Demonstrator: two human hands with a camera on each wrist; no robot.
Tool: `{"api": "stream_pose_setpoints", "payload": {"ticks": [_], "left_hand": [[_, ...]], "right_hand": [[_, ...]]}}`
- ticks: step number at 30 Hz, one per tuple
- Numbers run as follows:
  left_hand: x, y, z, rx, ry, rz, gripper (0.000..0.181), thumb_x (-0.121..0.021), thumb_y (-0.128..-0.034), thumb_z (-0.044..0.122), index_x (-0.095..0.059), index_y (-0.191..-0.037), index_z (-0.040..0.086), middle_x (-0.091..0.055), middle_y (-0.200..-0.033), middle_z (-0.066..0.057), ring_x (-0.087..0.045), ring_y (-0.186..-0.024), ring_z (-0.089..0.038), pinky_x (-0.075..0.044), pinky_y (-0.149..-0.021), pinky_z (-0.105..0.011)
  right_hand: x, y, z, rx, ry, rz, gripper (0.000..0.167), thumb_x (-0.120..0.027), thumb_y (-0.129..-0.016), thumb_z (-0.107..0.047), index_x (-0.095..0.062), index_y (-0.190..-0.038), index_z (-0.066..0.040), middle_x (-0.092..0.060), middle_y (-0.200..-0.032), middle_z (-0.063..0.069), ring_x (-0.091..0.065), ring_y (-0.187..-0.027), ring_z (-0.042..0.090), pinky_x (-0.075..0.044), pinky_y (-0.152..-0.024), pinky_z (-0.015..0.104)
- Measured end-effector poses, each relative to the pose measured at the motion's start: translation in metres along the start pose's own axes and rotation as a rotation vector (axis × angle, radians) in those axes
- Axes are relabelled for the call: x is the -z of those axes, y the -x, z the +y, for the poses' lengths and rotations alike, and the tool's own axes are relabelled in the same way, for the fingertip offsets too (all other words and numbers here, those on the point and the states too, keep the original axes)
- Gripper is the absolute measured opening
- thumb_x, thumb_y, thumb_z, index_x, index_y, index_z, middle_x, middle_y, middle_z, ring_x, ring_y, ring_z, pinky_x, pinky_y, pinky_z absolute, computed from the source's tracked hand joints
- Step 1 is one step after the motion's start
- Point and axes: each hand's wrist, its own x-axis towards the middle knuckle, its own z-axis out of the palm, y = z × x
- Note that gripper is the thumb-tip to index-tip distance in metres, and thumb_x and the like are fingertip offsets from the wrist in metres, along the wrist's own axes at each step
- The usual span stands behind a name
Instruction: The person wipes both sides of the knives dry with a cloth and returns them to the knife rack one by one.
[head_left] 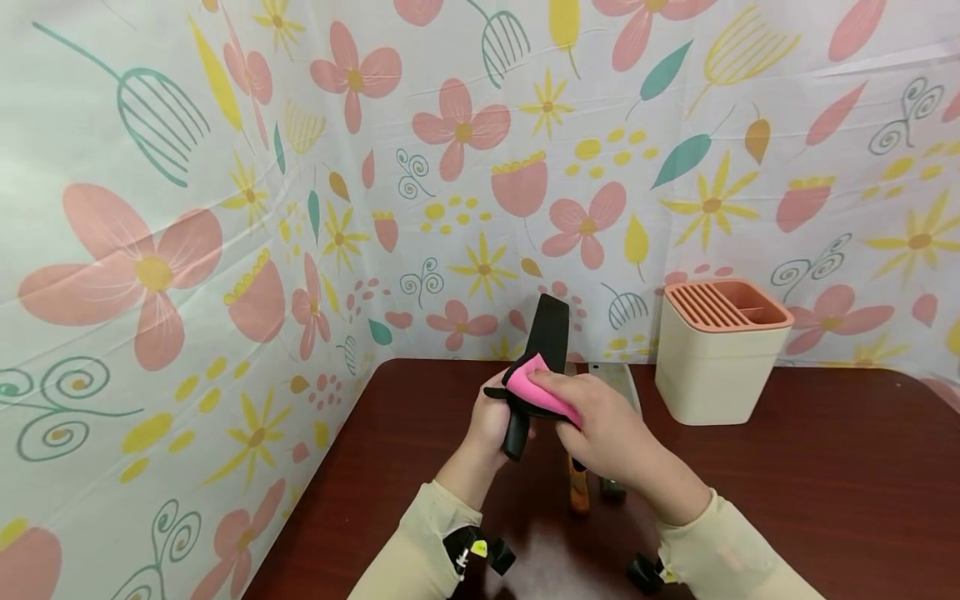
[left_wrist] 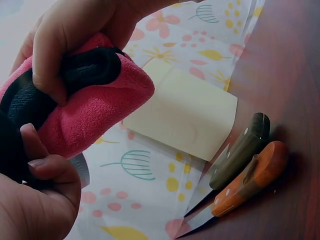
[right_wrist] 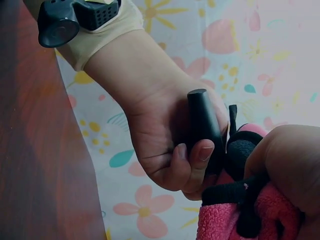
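A black knife is held above the table, its broad blade pointing up and away. My left hand grips its black handle, fingers curled round it. A pink cloth with black edging is folded over the knife near the handle, and my right hand pinches it there. The cloth hides part of the knife. Below the hands, a knife with an orange-brown wooden handle lies beside a knife with a dark handle.
A cream holder with a slotted orange top stands at the table's back right. The dark reddish-brown table meets a flower-patterned sheet at the back and left.
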Motion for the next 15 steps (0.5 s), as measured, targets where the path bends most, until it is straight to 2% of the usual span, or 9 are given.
{"api": "stream_pose_setpoints", "payload": {"ticks": [4,7,11,15], "left_hand": [[-0.0017,-0.0004,-0.0010,-0.009,0.003,0.004,0.033,-0.052,-0.1044,0.042,-0.071,-0.106,0.016,-0.062,-0.064,0.006,-0.049,-0.040,-0.010,-0.046,-0.043,-0.026],[-0.0031,-0.0001,-0.0013,-0.018,0.012,-0.002,0.026,-0.052,-0.1039,0.036,-0.072,-0.103,0.018,-0.062,-0.064,0.007,-0.049,-0.041,-0.011,-0.045,-0.044,-0.027],[-0.0032,0.0013,-0.0017,-0.021,0.009,-0.013,0.023,-0.050,-0.1040,0.030,-0.070,-0.104,0.020,-0.062,-0.064,0.006,-0.049,-0.041,-0.010,-0.044,-0.044,-0.027],[-0.0010,0.0028,-0.0022,-0.021,-0.007,-0.021,0.023,-0.050,-0.1042,0.033,-0.069,-0.106,0.020,-0.063,-0.065,0.005,-0.051,-0.040,-0.011,-0.046,-0.044,-0.027]], "right_hand": [[0.0028,0.0000,0.0000,0.009,0.016,0.001,0.064,-0.064,-0.081,0.001,-0.064,-0.141,-0.020,-0.072,-0.131,0.004,-0.066,-0.110,0.025,-0.055,-0.088,0.048],[0.0049,-0.0001,-0.0001,0.017,0.023,-0.003,0.064,-0.065,-0.080,0.001,-0.064,-0.141,-0.021,-0.073,-0.128,0.002,-0.066,-0.106,0.023,-0.055,-0.087,0.046],[0.0073,0.0007,-0.0015,0.030,0.031,-0.012,0.063,-0.066,-0.081,0.000,-0.065,-0.140,-0.020,-0.073,-0.128,0.002,-0.066,-0.107,0.023,-0.055,-0.089,0.046],[0.0103,0.0024,-0.0052,0.026,0.021,-0.033,0.061,-0.067,-0.082,-0.002,-0.065,-0.140,-0.021,-0.073,-0.128,0.000,-0.066,-0.110,0.022,-0.056,-0.091,0.045]]}}
